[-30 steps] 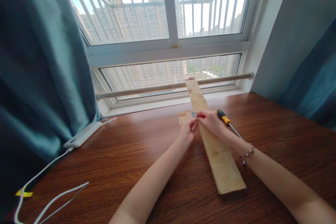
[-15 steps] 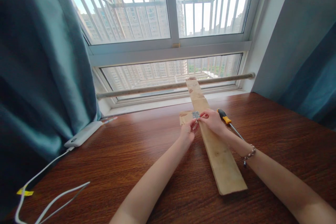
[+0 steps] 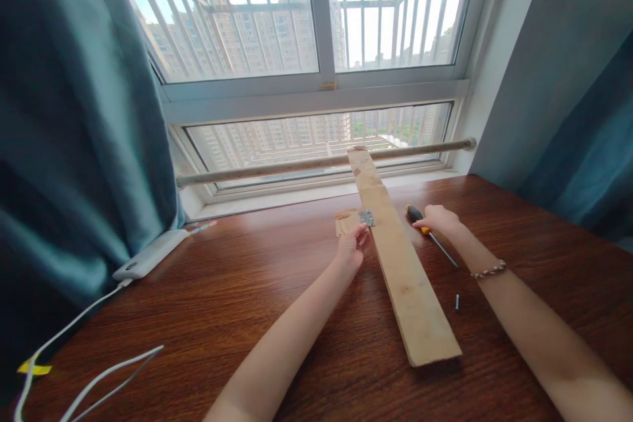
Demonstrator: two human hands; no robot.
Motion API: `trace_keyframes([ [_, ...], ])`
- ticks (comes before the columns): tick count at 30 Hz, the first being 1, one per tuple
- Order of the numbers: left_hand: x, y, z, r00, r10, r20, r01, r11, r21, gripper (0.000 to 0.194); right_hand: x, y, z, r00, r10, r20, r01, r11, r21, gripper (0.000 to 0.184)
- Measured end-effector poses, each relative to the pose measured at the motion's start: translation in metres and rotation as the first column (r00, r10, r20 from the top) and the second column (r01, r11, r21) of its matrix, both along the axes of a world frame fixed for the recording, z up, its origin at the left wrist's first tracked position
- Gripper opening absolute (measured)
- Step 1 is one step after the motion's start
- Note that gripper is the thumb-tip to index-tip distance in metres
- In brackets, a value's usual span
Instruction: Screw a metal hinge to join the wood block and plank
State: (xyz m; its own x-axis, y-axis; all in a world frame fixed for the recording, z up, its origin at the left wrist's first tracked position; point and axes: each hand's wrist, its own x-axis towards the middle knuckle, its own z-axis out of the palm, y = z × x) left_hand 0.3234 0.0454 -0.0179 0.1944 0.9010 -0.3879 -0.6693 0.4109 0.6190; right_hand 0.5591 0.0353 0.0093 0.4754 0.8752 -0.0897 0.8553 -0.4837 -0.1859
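Note:
A long wooden plank [image 3: 403, 270] lies on the brown table [image 3: 237, 290], its far end resting on a rod at the window. A small metal hinge [image 3: 366, 217] sits at its left edge, joined to a small wood piece [image 3: 345, 221]. My left hand [image 3: 352, 245] rests beside the hinge, fingertips touching it and curled. My right hand [image 3: 439, 219] closes over the orange-and-black handle of a screwdriver [image 3: 429, 232] lying right of the plank.
A dark screw [image 3: 457, 303] lies on the table right of the plank. A white power bank [image 3: 148, 254] with white cables [image 3: 93, 369] sits at the left, by a teal curtain [image 3: 74, 119]. The wooden rod [image 3: 277, 165] runs along the window sill.
My right hand left the hinge and moved right onto the screwdriver handle. The left hand stayed by the hinge. The screw on the table is now uncovered.

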Motion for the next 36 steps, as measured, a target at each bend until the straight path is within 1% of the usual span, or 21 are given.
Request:
trace_keyframes([
  [3, 0.000, 0.001, -0.001, 1.000, 0.003, -0.013, -0.003, 1.000, 0.006, 0.016, 0.005, 0.004, -0.016, 0.998, 0.005, -0.062, -0.005, 1.000, 0.005, 0.039],
  [5, 0.000, 0.000, 0.000, 1.000, 0.003, -0.007, -0.003, 1.000, 0.019, 0.017, 0.007, 0.006, -0.021, 0.994, 0.009, -0.109, -0.005, 0.999, 0.044, 0.031],
  [6, 0.000, 0.000, 0.000, 1.000, 0.002, 0.000, -0.002, 1.000, 0.025, 0.017, 0.008, 0.006, -0.020, 0.991, 0.013, -0.137, -0.003, 0.997, 0.071, 0.025],
  [8, 0.001, 0.000, 0.000, 1.000, 0.001, 0.017, -0.001, 0.999, 0.035, 0.017, 0.011, 0.005, -0.014, 0.978, 0.029, -0.208, -0.001, 0.991, 0.135, 0.013],
  [9, 0.001, 0.000, -0.001, 1.000, -0.002, 0.023, 0.001, 0.999, 0.040, 0.017, 0.013, 0.004, -0.008, 0.966, 0.045, -0.254, -0.001, 0.985, 0.172, 0.012],
  [11, 0.001, 0.001, -0.002, 0.999, -0.015, 0.033, 0.013, 0.998, 0.053, 0.016, 0.015, 0.001, 0.009, 0.928, 0.094, -0.359, 0.003, 0.965, 0.261, 0.018],
  [13, 0.001, 0.002, -0.004, 0.999, -0.029, 0.043, 0.027, 0.998, 0.064, 0.016, 0.013, -0.005, 0.028, 0.876, 0.162, -0.454, 0.016, 0.932, 0.363, 0.020],
  [14, 0.001, 0.003, -0.004, 0.998, -0.037, 0.047, 0.034, 0.997, 0.067, 0.016, 0.011, -0.008, 0.037, 0.821, 0.217, -0.528, 0.036, 0.903, 0.428, 0.020],
  [15, 0.001, 0.003, -0.005, 0.998, -0.041, 0.052, 0.037, 0.997, 0.069, 0.016, 0.006, -0.012, 0.046, 0.734, 0.289, -0.614, 0.071, 0.867, 0.494, 0.019],
  [17, 0.001, 0.004, -0.006, 0.997, -0.040, 0.062, 0.036, 0.997, 0.071, 0.016, -0.006, -0.021, 0.060, 0.465, 0.461, -0.756, 0.187, 0.783, 0.593, 0.016],
  [18, 0.001, 0.004, -0.006, 0.997, -0.039, 0.064, 0.034, 0.997, 0.070, 0.017, -0.014, -0.025, 0.064, 0.342, 0.526, -0.778, 0.245, 0.750, 0.615, 0.015],
  [19, 0.001, 0.004, -0.006, 0.997, -0.037, 0.066, 0.033, 0.997, 0.069, 0.017, -0.021, -0.028, 0.067, 0.254, 0.572, -0.780, 0.289, 0.725, 0.625, 0.015],
  [20, 0.001, 0.004, -0.005, 0.997, -0.036, 0.066, 0.032, 0.997, 0.067, 0.017, -0.028, -0.030, 0.069, 0.218, 0.592, -0.775, 0.312, 0.711, 0.631, 0.015],
  [23, 0.001, 0.003, -0.004, 0.997, -0.040, 0.060, 0.036, 0.997, 0.065, 0.016, -0.043, -0.031, 0.068, 0.194, 0.621, -0.759, 0.354, 0.677, 0.645, 0.015],
  [27, 0.001, 0.002, -0.003, 0.997, -0.034, 0.066, 0.030, 0.997, 0.067, 0.016, -0.048, -0.025, 0.059, 0.188, 0.644, -0.741, 0.378, 0.649, 0.660, 0.016],
  [33, 0.001, 0.001, -0.002, 0.997, -0.025, 0.073, 0.021, 0.998, 0.063, 0.017, -0.047, -0.021, 0.052, 0.211, 0.633, -0.745, 0.369, 0.654, 0.660, 0.021],
  [36, 0.002, 0.001, -0.002, 0.998, -0.027, 0.064, 0.023, 0.998, 0.066, 0.017, -0.048, -0.021, 0.052, 0.254, 0.652, -0.714, 0.326, 0.638, 0.698, 0.027],
])
